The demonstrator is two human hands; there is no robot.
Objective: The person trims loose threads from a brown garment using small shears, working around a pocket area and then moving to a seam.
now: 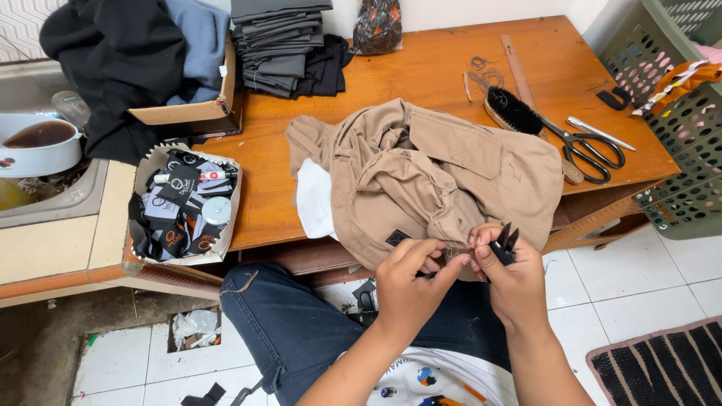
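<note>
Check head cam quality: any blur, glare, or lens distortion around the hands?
Head view: even, soft light, no hard shadows; mild sheen on the wooden table, no blown glare. Left hand, right hand and tan garment are sharp. Wide-angle bending shows at the edges, as on the green basket.

garment (421, 177) on table (421, 75) ctr, scissors (590, 150) r, box of tags (184, 203) l.
</note>
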